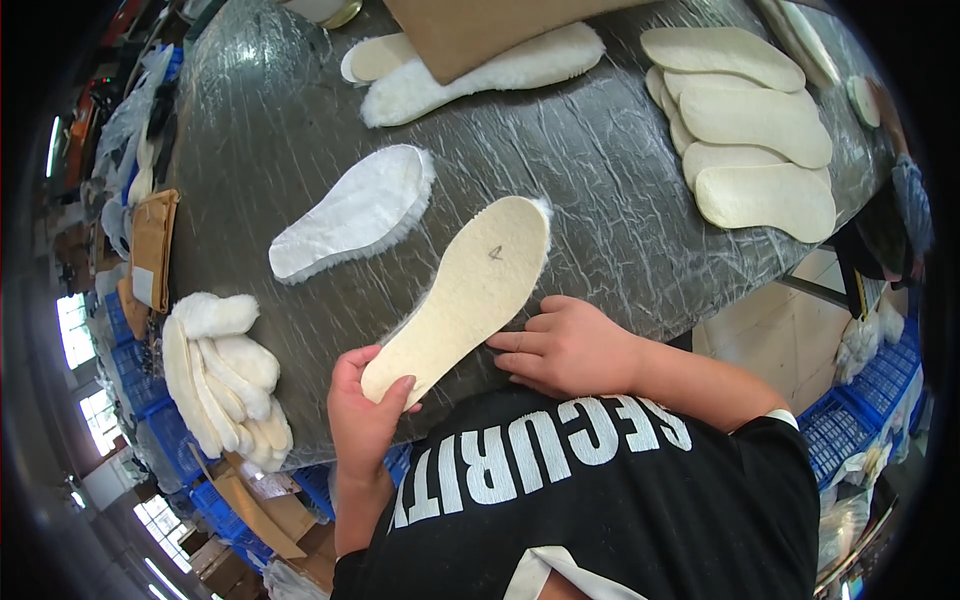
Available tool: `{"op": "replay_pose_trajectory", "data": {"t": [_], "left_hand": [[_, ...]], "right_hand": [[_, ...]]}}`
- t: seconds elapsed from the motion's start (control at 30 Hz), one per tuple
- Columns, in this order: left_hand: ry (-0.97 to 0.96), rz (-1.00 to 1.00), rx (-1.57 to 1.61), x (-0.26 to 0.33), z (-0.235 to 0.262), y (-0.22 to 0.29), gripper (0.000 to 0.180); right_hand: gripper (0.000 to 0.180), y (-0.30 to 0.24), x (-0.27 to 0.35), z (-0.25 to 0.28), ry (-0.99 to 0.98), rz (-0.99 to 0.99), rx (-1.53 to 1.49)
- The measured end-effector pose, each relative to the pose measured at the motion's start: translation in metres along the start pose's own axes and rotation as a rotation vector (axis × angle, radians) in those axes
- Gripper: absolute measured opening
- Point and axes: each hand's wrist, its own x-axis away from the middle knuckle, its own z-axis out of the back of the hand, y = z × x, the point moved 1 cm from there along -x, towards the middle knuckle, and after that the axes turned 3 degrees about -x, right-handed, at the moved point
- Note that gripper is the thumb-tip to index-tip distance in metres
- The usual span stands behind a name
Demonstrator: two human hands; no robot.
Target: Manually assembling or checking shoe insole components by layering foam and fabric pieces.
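Observation:
A cream felt insole [468, 285] with fleecy edges and a small dark pen mark lies tilted over the table. My left hand [372, 397] is closed on its narrow heel end, thumb on top. My right hand [565, 350] rests by the table's near edge, close to the insole's right side, with its fingers stretched out and holding nothing. Whether a fingertip touches the insole, I cannot tell. Beyond the held insole, a white insole [352, 215] with a smooth upper face and a fluffy rim lies flat.
Wrinkled plastic film covers the dark table [600, 200]. Overlapping cream insoles [755, 125] lie at the right; a pile of fluffy insoles [228, 375] sits at the left edge. Brown board [490, 30] partly covers another fleece insole [430, 90]. Blue crates [850, 425] stand below at right.

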Motion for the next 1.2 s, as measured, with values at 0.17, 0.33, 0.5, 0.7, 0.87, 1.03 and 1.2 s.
{"op": "replay_pose_trajectory", "data": {"t": [0.17,0.33,0.5,0.7,0.87,1.03,1.2], "left_hand": [[0.061,-0.243,-0.135,0.0,0.001,-0.02,0.036],[0.074,-0.458,-0.409,-0.001,0.01,-0.03,0.03],[0.011,-0.971,-0.602,-0.013,0.015,-0.025,0.031],[-0.14,-1.006,-0.68,-0.014,0.026,-0.004,0.025],[-0.065,-1.032,-0.528,-0.034,0.021,0.047,0.025],[-0.36,-0.951,-0.468,-0.051,-0.032,0.088,0.018],[-0.581,-0.736,-0.463,-0.052,-0.051,0.092,0.017]], "right_hand": [[0.025,0.02,-0.003,0.027,0.558,-0.315,-0.155],[0.053,0.043,-0.019,0.059,0.433,-0.707,-0.446],[0.056,0.047,-0.021,0.061,0.289,-0.768,-0.825],[0.05,0.033,-0.016,0.065,0.23,-0.609,-0.646],[0.043,0.025,-0.011,0.055,0.325,-0.37,-0.523],[0.039,0.024,-0.009,0.052,0.357,-0.201,-0.43],[0.036,0.019,-0.004,0.047,0.38,-0.125,-0.315]]}}
